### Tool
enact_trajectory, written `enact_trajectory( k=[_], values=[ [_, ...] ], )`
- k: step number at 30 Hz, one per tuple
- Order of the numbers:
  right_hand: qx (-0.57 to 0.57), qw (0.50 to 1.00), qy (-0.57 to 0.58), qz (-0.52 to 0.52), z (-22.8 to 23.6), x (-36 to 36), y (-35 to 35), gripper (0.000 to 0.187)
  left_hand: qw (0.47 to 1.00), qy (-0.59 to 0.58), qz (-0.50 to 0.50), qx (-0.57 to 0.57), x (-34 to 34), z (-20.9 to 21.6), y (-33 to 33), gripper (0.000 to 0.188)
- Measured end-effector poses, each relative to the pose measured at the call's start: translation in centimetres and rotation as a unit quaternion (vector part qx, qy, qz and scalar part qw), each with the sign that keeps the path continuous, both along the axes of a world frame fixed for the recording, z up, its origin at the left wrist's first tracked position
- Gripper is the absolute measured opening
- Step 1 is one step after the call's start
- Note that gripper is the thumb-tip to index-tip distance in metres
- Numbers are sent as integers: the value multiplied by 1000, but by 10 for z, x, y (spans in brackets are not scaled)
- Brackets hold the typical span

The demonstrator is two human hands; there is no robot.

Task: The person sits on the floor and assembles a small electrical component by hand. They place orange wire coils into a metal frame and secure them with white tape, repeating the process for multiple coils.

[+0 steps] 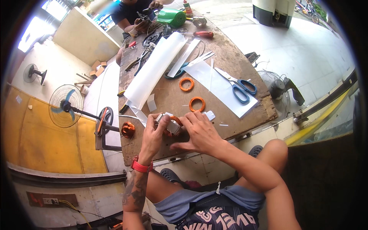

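Note:
Near the front edge of the wooden table, my left hand (154,132) grips a metal motor stator (174,128) with orange copper windings, thumb on its top. My right hand (202,132) reaches its right side; fingertips press at the copper winding and the thumb is spread below. The fingers partly hide the stator. Just beyond lies an orange copper wire coil (197,98), with a second copper coil (186,79) farther off. A bundle of copper windings (127,130) sits left of my left hand.
On the table (224,42) lie a roll of clear film (155,71), a white sheet (228,86), blue-handled scissors (241,91), teal-handled scissors (180,71), pliers (140,62) and a red screwdriver (204,34). Another person (132,17) works at the far end. A standing fan (67,106) is at left.

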State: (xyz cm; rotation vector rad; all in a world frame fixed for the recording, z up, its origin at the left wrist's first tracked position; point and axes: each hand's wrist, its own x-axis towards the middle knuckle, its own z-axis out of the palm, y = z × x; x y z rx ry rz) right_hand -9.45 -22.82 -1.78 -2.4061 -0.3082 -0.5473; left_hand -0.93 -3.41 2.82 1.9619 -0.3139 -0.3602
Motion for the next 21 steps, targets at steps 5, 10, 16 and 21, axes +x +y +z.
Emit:
enact_trajectory(
  k=[5,10,16,21],
  values=[
    [45,999,13,-19,0,20,9,68,996,-67,59,-3,-5,-16,-5,64],
    [45,999,20,-19,-3,27,6,61,994,-77,66,-30,-1,-21,-11,65],
    [19,999,35,-17,-8,28,8,61,994,-53,60,-70,-1,-18,-14,63],
    [27,999,46,3,-14,29,7,64,994,-52,72,-67,-1,-21,-12,62]
  ],
)
